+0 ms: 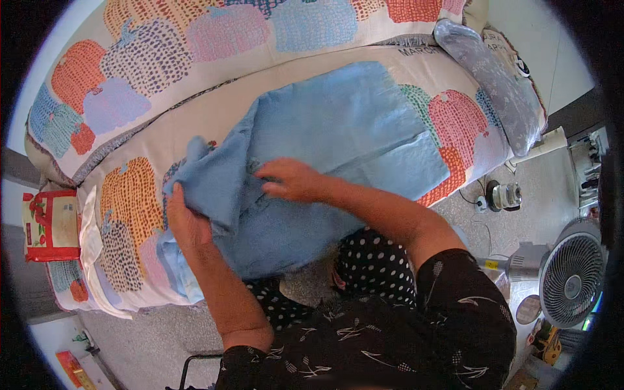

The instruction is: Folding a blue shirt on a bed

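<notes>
A light blue garment [325,123] is spread over the patterned sofa cover, its far right end flat and split by a long crease, rather like two trouser legs. Its left part is lifted and folded over on itself. My left hand [188,221] grips the raised left edge, thumb on top and the other fingers partly hidden by the cloth. Over the middle of the garment is my right hand [292,180], palm down, thumb and fingers apart, close to the fold. Whether its fingertips touch the fabric is hard to tell.
The sofa cover [130,188] bears colourful pumpkin shapes. A red and cream bag [52,225] and a white cloth strip [92,253] lie at the left end. A grey floral cushion [497,84] rests at the right. A grey fan [572,286] stands at right.
</notes>
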A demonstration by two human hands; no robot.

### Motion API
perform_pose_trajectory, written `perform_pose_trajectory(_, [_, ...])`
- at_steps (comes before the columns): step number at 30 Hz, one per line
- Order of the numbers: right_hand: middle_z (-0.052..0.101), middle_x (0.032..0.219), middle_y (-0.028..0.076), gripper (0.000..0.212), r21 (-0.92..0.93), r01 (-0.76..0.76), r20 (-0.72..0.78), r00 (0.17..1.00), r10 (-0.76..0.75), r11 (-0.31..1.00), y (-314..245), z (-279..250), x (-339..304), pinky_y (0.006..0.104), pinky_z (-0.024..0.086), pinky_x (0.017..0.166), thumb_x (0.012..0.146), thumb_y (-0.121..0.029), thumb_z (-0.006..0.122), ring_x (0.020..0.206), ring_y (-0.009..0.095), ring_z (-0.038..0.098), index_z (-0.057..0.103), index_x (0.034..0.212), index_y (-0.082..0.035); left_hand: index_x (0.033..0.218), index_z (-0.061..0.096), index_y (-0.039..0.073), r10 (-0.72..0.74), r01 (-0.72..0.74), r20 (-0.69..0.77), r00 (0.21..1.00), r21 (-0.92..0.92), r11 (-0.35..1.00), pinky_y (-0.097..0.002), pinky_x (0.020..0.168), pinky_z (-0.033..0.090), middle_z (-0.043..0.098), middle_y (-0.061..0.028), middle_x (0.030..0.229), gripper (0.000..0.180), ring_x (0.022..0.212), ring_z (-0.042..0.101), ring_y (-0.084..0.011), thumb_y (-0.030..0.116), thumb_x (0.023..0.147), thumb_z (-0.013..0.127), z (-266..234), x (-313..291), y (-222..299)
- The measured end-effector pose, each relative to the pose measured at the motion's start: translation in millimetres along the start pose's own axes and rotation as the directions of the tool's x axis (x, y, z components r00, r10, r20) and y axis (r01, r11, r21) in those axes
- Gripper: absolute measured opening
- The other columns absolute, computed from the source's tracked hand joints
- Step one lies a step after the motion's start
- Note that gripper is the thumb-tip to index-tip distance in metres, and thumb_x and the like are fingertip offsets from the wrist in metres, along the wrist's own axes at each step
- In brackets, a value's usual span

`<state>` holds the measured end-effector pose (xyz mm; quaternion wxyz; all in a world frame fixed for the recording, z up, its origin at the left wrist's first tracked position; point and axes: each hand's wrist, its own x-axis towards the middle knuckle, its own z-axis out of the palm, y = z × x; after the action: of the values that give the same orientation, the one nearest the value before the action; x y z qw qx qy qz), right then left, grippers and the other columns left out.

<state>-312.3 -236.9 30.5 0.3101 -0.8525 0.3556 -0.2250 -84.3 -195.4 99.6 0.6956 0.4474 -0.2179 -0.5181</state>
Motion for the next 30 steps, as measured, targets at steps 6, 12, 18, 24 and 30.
perform_pose_trajectory(6, [0.055, 0.116, 0.018, 0.038, -0.246, -0.403, -0.480, 0.841, 0.250, 0.882, 128.7, -128.3, -34.0, 0.0411, 0.039, 0.093, 0.084, -0.028, 0.054, 0.107, 0.033, 0.051, 0.055, 0.115, -0.006, 0.114, 0.050, -0.004, 0.109, -0.095, -0.181, 0.977, 0.086, 0.992, -0.0398, 0.096, 0.036, 0.052, -0.0159, 0.113, 0.045, 0.106, 0.049, -0.0276, 0.031, 0.087, 0.055, 0.4, 5.0, 1.2])
perform_pose_trajectory(12, [0.051, 0.122, 0.016, 0.042, -0.544, -0.583, -0.512, 0.801, 0.312, 0.604, 220.5, -205.4, -13.4, 0.0460, 0.036, 0.097, 0.083, -0.018, 0.050, 0.114, 0.033, 0.047, 0.047, 0.124, -0.011, 0.115, 0.050, -0.003, 0.147, -0.135, -0.187, 0.971, 0.075, 0.988, -0.0381, 0.094, 0.038, 0.052, -0.0135, 0.112, 0.044, 0.103, 0.050, -0.0252, 0.029, 0.085, 0.058, -9.9, 5.8, 3.4])
perform_pose_trajectory(18, [0.048, 0.128, 0.008, 0.039, -0.755, -0.520, -0.350, 0.835, 0.426, 0.400, 249.3, -221.4, 17.2, 0.0562, 0.030, 0.100, 0.084, -0.012, 0.043, 0.122, 0.028, 0.041, 0.046, 0.123, -0.016, 0.114, 0.050, -0.004, 0.209, -0.153, -0.336, 0.918, 0.185, 0.971, -0.0372, 0.096, 0.034, 0.053, -0.0138, 0.110, 0.045, 0.104, 0.049, -0.0251, 0.030, 0.085, 0.055, -14.1, 9.2, -0.8])
perform_pose_trajectory(24, [0.056, 0.112, 0.010, 0.028, -0.831, -0.449, -0.183, 0.779, 0.600, 0.328, 242.8, -242.3, 33.4, 0.0484, 0.041, 0.091, 0.081, -0.011, 0.053, 0.110, 0.028, 0.050, 0.056, 0.109, -0.012, 0.114, 0.051, -0.005, 0.221, -0.200, -0.323, 0.920, 0.099, 0.975, -0.0368, 0.095, 0.034, 0.053, -0.0143, 0.110, 0.044, 0.105, 0.048, -0.0251, 0.030, 0.086, 0.053, -1.5, 5.6, 3.1])
perform_pose_trajectory(30, [0.058, 0.094, 0.013, 0.011, -0.776, -0.431, -0.371, 0.902, 0.219, 0.461, 234.3, -272.7, -12.8, 0.0450, 0.047, 0.078, 0.078, -0.012, 0.053, 0.095, 0.033, 0.055, 0.059, 0.087, -0.008, 0.115, 0.051, -0.005, 0.329, -0.297, -0.256, 0.909, 0.158, 0.942, -0.0388, 0.094, 0.036, 0.053, -0.0148, 0.114, 0.045, 0.107, 0.049, -0.0268, 0.030, 0.086, 0.054, 1.7, 8.1, 30.9])
